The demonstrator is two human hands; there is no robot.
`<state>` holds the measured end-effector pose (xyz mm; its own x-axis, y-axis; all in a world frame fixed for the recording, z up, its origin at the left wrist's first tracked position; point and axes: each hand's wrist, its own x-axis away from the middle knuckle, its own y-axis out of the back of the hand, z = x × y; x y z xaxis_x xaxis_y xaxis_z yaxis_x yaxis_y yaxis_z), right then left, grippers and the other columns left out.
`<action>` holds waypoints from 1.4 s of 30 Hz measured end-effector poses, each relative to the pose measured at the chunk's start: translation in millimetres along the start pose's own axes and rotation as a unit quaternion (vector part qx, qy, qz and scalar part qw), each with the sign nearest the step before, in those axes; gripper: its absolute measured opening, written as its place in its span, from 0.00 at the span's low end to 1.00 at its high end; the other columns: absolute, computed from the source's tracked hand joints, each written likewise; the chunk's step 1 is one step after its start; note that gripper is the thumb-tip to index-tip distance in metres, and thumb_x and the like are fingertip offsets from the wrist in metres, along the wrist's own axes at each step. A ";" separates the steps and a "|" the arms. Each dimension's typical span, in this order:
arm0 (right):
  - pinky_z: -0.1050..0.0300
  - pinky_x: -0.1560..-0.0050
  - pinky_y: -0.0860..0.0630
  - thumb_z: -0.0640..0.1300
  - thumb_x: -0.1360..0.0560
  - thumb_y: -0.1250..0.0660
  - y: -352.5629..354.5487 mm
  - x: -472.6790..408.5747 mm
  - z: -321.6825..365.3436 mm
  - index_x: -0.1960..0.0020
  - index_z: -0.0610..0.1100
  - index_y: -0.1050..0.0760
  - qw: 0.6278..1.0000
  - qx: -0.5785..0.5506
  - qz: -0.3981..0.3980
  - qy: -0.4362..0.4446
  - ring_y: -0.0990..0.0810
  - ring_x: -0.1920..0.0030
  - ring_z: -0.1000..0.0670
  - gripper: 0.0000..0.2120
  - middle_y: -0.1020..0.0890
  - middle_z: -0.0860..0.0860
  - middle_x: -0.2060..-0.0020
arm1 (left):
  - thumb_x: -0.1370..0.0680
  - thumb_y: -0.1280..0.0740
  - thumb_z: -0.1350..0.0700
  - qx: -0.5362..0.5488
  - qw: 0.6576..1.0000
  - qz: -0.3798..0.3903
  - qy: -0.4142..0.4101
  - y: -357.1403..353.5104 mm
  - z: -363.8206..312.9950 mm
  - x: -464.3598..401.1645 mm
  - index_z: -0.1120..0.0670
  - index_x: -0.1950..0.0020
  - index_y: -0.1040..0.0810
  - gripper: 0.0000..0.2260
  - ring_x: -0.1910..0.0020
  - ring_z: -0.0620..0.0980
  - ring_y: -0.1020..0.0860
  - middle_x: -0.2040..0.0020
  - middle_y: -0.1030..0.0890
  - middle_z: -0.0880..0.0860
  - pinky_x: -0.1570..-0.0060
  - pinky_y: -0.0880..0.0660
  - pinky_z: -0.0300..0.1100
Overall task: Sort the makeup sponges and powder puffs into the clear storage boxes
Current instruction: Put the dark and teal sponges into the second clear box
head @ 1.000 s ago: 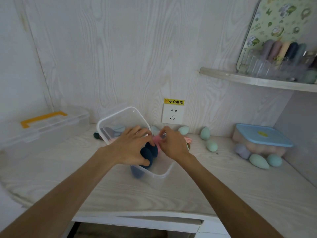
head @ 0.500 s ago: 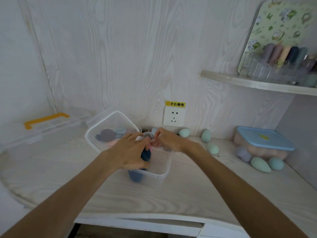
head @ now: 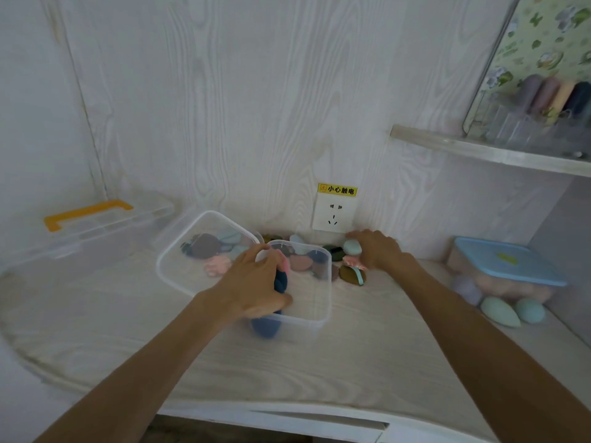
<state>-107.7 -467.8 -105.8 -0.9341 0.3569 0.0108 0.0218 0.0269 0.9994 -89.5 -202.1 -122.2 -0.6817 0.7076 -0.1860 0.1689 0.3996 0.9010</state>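
Reaching toward the wall, the right hand (head: 375, 251) curls round a mint makeup sponge (head: 351, 247) at centre frame; the left hand (head: 256, 282) grips dark blue sponges (head: 281, 281) at the near rim of the clear storage box (head: 319, 318) on the desk (head: 367, 353). Such sponges are probably light, soft and springy — best pinched gently at the widest part. The yellow label (head: 337, 189) above the socket (head: 333, 214) reads "小心触电".
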 end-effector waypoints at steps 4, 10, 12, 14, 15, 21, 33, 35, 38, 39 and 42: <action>0.51 0.43 0.30 0.53 0.26 0.32 -14.4 -4.6 -8.7 0.36 0.45 0.27 0.993 0.058 -0.099 0.000 0.29 0.39 0.45 0.21 0.27 0.45 0.41 | 0.33 0.31 0.50 0.004 1.000 -0.007 0.001 -2.3 -0.7 -1.3 0.50 0.46 0.29 0.17 0.32 0.46 0.40 0.44 0.27 0.45 0.33 0.38 0.44; 0.49 0.51 0.26 0.41 0.25 0.34 22.8 13.4 -5.4 0.37 0.39 0.35 0.962 -0.225 -0.157 -0.010 0.23 0.48 0.41 0.19 0.24 0.40 0.44 | 0.33 0.33 0.51 0.042 0.999 0.011 0.017 -5.6 -7.6 -2.6 0.53 0.45 0.30 0.18 0.35 0.44 0.43 0.47 0.27 0.46 0.35 0.40 0.40; 0.48 0.47 0.25 0.42 0.24 0.35 53.0 27.0 6.5 0.34 0.41 0.34 0.937 -0.317 -0.146 0.005 0.23 0.49 0.43 0.19 0.24 0.41 0.43 | 0.36 0.37 0.46 0.043 0.998 0.030 0.033 -9.5 -11.3 -4.2 0.51 0.47 0.33 0.20 0.34 0.47 0.39 0.50 0.27 0.47 0.32 0.41 0.44; 0.52 0.45 0.23 0.41 0.24 0.36 78.0 43.8 22.7 0.33 0.41 0.31 0.922 -0.379 -0.072 0.024 0.22 0.53 0.46 0.20 0.25 0.44 0.43 | 0.37 0.39 0.45 0.043 0.998 0.033 0.039 -13.6 -18.7 -4.9 0.51 0.47 0.34 0.21 0.32 0.50 0.38 0.47 0.25 0.51 0.30 0.42 0.48; 0.54 0.46 0.23 0.40 0.24 0.35 85.1 53.0 31.1 0.33 0.41 0.30 0.925 -0.378 -0.023 0.026 0.21 0.55 0.46 0.20 0.25 0.45 0.45 | 0.35 0.37 0.46 0.044 0.998 0.027 0.038 -15.0 -25.1 -4.0 0.51 0.46 0.33 0.20 0.30 0.50 0.41 0.44 0.25 0.53 0.29 0.42 0.47; 0.63 0.67 0.32 0.39 0.29 0.29 62.9 85.9 76.9 0.48 0.39 0.29 0.993 -0.099 0.063 0.018 0.26 0.56 0.48 0.13 0.25 0.45 0.54 | 0.27 0.35 0.50 0.034 0.999 -0.007 0.014 -17.4 -45.9 -0.6 0.53 0.37 0.34 0.21 0.25 0.47 0.52 0.28 0.37 0.51 0.32 0.44 0.41; 0.61 0.67 0.37 0.43 0.26 0.35 4.2 74.5 82.3 0.57 0.40 0.24 0.981 -0.170 -0.088 0.002 0.24 0.58 0.45 0.06 0.24 0.46 0.64 | 0.27 0.37 0.49 -0.141 0.989 -0.038 -0.035 -17.5 -44.1 -4.9 0.54 0.40 0.33 0.19 0.28 0.51 0.43 0.32 0.32 0.50 0.30 0.46 0.45; 0.58 0.60 0.36 0.44 0.25 0.35 1.6 73.5 83.1 0.47 0.39 0.27 0.979 -0.177 -0.103 -0.003 0.22 0.49 0.44 0.10 0.20 0.44 0.52 | 0.28 0.36 0.48 -0.169 0.983 -0.041 -0.065 -16.1 -42.1 -7.5 0.54 0.42 0.31 0.18 0.30 0.49 0.40 0.34 0.30 0.48 0.31 0.48 0.44; 0.57 0.57 0.36 0.43 0.23 0.36 -0.7 69.7 84.8 0.42 0.38 0.29 0.979 -0.171 -0.108 -0.017 0.22 0.44 0.43 0.12 0.20 0.42 0.45 | 0.30 0.35 0.47 -0.175 0.980 -0.037 -0.087 -11.9 -40.7 -11.5 0.54 0.47 0.28 0.15 0.38 0.48 0.32 0.43 0.25 0.48 0.38 0.42 0.40; 0.57 0.57 0.36 0.43 0.23 0.36 -0.8 69.6 85.6 0.43 0.38 0.27 0.979 -0.167 -0.112 -0.017 0.22 0.45 0.43 0.11 0.20 0.42 0.46 | 0.30 0.34 0.47 -0.175 0.980 -0.034 -0.087 -10.5 -41.6 -12.0 0.54 0.49 0.28 0.15 0.42 0.48 0.30 0.45 0.24 0.49 0.42 0.40 0.39; 0.57 0.58 0.33 0.43 0.24 0.35 -4.2 68.9 86.6 0.47 0.40 0.23 0.976 -0.166 -0.143 -0.012 0.20 0.48 0.44 0.09 0.19 0.43 0.48 | 0.30 0.34 0.48 -0.165 0.983 -0.036 -0.066 -8.3 -45.5 -9.7 0.54 0.51 0.30 0.14 0.54 0.49 0.31 0.50 0.24 0.50 0.53 0.40 0.39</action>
<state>-141.3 -362.5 -112.1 -0.8765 0.4013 -0.2659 -0.3581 -0.1743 0.9173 -116.7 -238.8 -110.0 -0.5812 0.7625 -0.2844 -0.1314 0.2570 0.9575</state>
